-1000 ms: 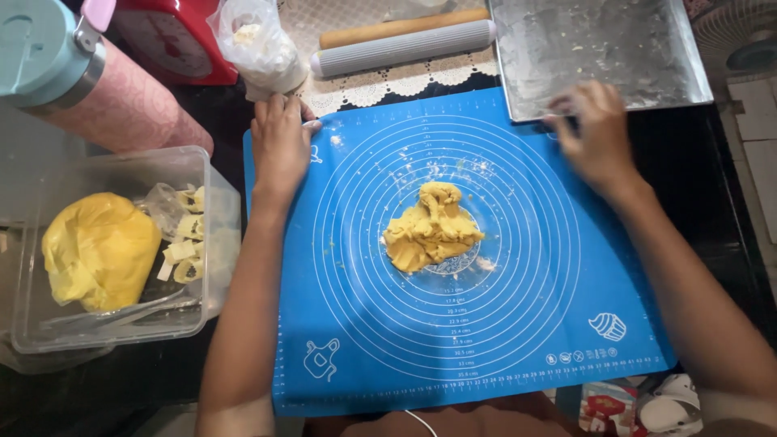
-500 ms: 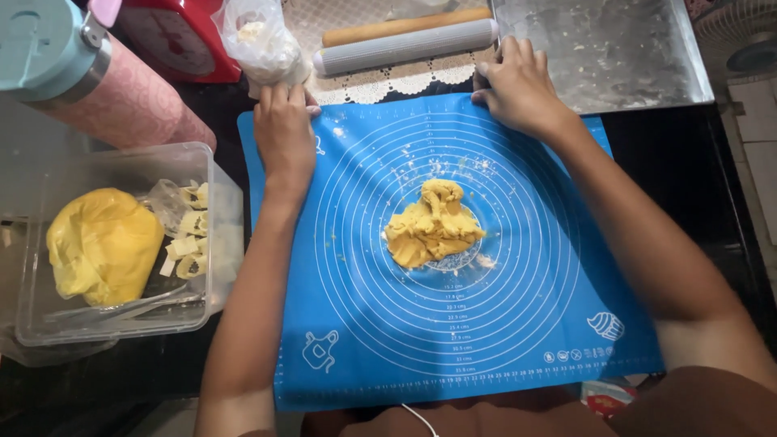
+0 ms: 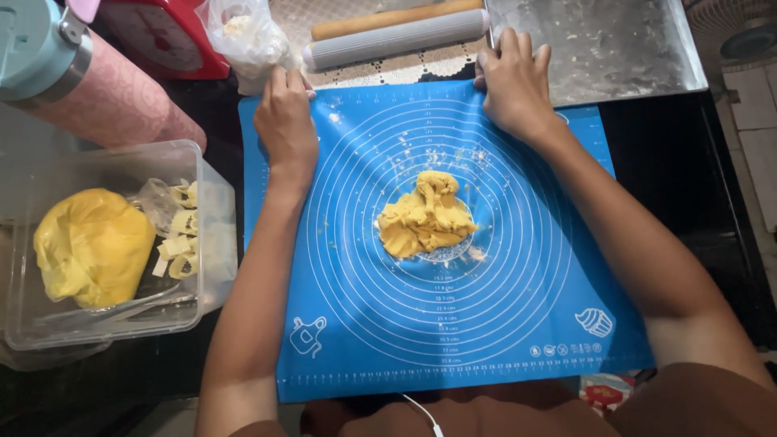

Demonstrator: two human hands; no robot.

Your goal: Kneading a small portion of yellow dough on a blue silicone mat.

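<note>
A blue silicone baking mat (image 3: 502, 324) printed with white circles lies on the dark counter. A rough lump of yellow dough (image 3: 426, 217) sits at the mat's middle, with crumbs around it. My left hand (image 3: 286, 121) rests palm down on the mat's far left corner, fingers at its edge. My right hand (image 3: 511, 81) presses flat on the far edge of the mat, just in front of the rolling pins. Neither hand holds anything.
A clear plastic tub (image 3: 105, 243) at left holds a big yellow dough ball (image 3: 91, 245) and small pale pieces. Beyond the mat lie a grey ribbed rolling pin (image 3: 396, 38), a wooden one (image 3: 394, 18), a metal tray (image 3: 599, 44), a plastic bag (image 3: 243, 36) and a red scale (image 3: 166, 36).
My right hand has moved left along the mat's far edge, from the right corner by the tray to near the middle. My left hand has stayed at the far left corner.
</note>
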